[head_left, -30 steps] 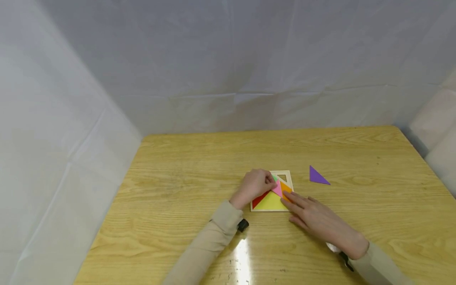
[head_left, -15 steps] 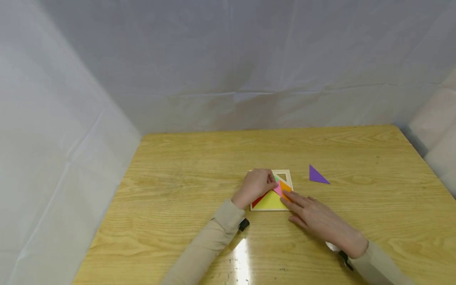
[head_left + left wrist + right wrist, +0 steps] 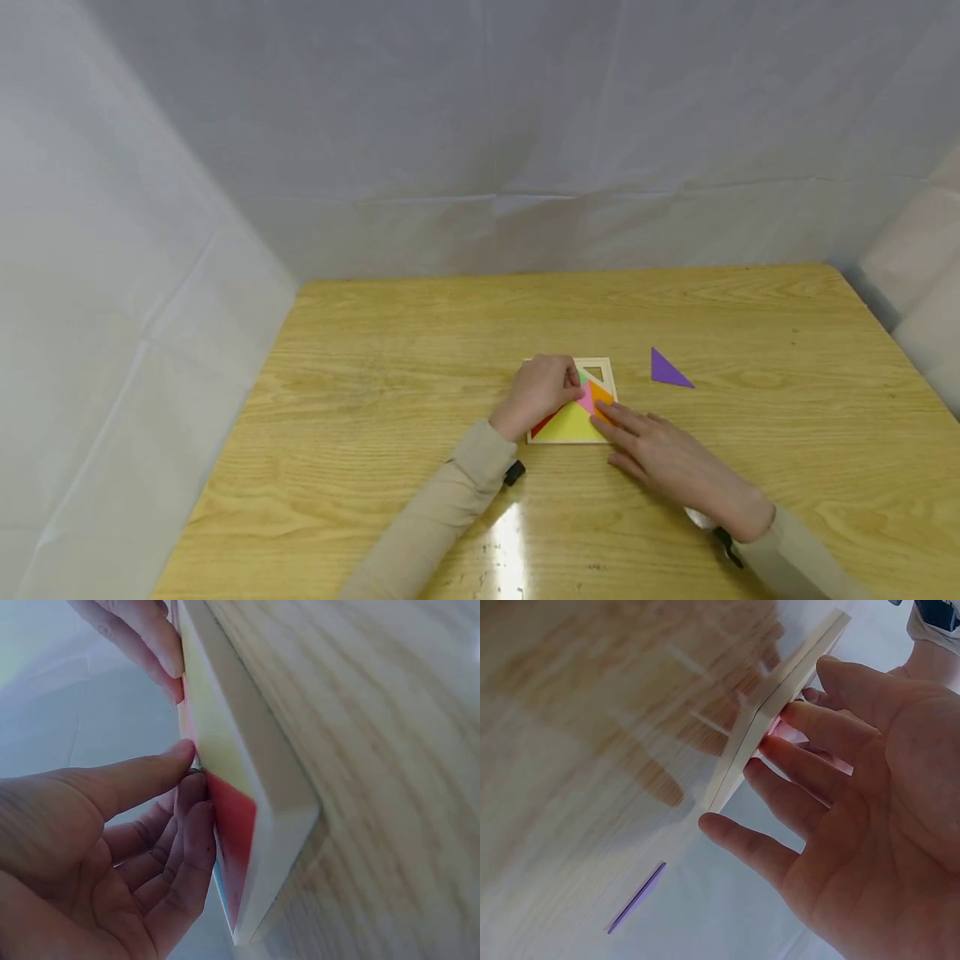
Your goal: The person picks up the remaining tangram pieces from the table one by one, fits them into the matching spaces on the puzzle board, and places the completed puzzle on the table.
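A small tangram board (image 3: 530, 442) with a pale wooden frame lies on the table, holding yellow (image 3: 572, 427), red (image 3: 542, 423), orange (image 3: 602, 395), pink (image 3: 586, 400) and green (image 3: 582, 378) pieces. My left hand (image 3: 538, 392) reaches over its left side, thumb and index finger pinched together at the pink piece's edge. The left wrist view shows those fingertips (image 3: 184, 748) meeting at the board's face; what lies between is mostly hidden. My right hand (image 3: 667, 458) rests straight fingertips on the orange piece and the board's right edge. Little of the blue piece (image 3: 220, 889) shows.
A purple triangle piece (image 3: 667, 370) lies flat on the wooden table (image 3: 405, 358), right of the board. A triangular opening (image 3: 595, 373) shows in the board's upper right corner. White sheeting (image 3: 465, 225) stands behind the table and along both sides.
My left hand has shifted very slightly to the right over the board, covering more of the red piece. My right hand and the purple piece stay where they were.
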A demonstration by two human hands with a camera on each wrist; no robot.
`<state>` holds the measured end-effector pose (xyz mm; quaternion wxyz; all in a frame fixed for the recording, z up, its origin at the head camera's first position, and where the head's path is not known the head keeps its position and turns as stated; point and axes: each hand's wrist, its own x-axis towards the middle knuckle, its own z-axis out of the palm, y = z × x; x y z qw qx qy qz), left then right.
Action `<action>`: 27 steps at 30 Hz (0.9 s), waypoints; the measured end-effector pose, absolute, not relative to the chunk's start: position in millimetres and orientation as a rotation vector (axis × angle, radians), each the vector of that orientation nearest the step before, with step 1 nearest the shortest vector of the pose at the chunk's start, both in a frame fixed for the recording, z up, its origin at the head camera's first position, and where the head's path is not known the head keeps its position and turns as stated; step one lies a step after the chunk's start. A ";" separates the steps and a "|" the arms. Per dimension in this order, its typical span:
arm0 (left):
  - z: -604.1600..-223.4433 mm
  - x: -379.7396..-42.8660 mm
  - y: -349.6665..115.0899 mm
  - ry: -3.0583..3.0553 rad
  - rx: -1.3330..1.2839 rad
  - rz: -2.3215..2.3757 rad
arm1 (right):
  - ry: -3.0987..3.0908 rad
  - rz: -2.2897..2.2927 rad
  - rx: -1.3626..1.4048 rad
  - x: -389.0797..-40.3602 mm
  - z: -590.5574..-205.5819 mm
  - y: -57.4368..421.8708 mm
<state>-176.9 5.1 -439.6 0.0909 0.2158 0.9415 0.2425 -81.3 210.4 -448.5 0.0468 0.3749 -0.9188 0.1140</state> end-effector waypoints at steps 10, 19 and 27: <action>-433.1 -167.7 -3.6 2.957 0.741 0.771 | -2.799 0.348 1.144 -82.0 -448.6 210.4; -429.9 -145.3 -17.8 3.090 0.990 0.612 | -2.799 0.357 1.144 -82.3 -449.8 211.0; -430.1 -123.6 -27.9 2.975 1.177 0.315 | -2.785 0.355 1.141 -81.5 -450.0 211.0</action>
